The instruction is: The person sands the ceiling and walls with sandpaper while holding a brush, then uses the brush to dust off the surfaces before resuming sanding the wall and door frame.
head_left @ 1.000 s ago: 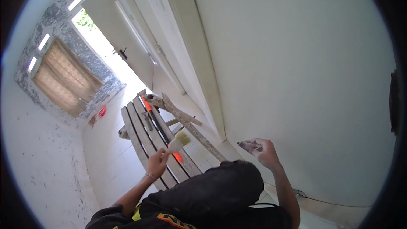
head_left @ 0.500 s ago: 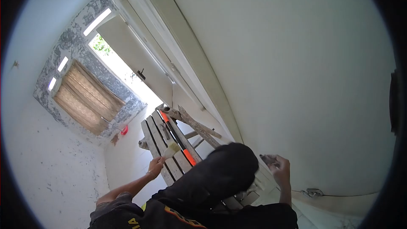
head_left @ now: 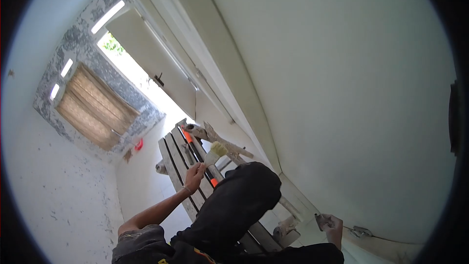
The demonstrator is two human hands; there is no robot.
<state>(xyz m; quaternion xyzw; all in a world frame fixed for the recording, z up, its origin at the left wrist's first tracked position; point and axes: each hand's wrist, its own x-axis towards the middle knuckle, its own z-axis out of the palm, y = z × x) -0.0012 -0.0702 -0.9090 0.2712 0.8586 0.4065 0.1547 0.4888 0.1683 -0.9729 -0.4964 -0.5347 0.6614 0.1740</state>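
My left hand (head_left: pixel 194 177) is closed round a broad paintbrush (head_left: pixel 213 154) with pale yellowish bristles, held above a slatted wooden platform (head_left: pixel 172 152). My right hand (head_left: pixel 334 225) is low on the right, close to the foot of the large pale wall panel (head_left: pixel 351 107). Its fingers are closed on a small dark-grey object (head_left: pixel 320 220) whose kind I cannot make out. On the slats, partly covered by the brush and my knee, lies a long black tool with orange ends (head_left: pixel 187 136).
My bent knee in black trousers (head_left: pixel 251 186) juts over the platform. Rough wooden poles (head_left: pixel 222 144) stick out beside it. Beyond are an open door (head_left: pixel 151 63), a curtained window (head_left: pixel 97 105) and a red object (head_left: pixel 138 144) on the floor. A metal latch (head_left: pixel 361 231) sits at lower right.
My left hand has moved right and the brush now points further up and right. My right hand has dropped lower and slightly right with its grey object. The view has shifted slightly.
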